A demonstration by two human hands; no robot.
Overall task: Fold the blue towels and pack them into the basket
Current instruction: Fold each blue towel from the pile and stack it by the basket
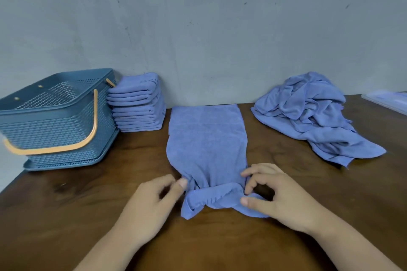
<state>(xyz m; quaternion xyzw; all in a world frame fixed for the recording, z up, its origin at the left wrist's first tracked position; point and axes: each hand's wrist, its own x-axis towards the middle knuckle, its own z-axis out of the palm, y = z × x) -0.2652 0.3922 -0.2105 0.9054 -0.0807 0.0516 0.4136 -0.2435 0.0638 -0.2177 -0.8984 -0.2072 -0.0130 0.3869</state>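
Right hand pinches the towel's near right corner between thumb and forefinger. Left hand, fingers curled, is at the left corner, its grip unclear. The towel lies lengthwise on the table, mid-fold. Next, probably lift both corners to the far edge. Beyond sit the stack, basket and pile.

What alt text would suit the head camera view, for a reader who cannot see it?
The left hand and the right hand pinch the near end of a blue towel on a brown table. Beside a blue basket at left stands a stack of folded towels; a pile of unfolded towels lies at right.
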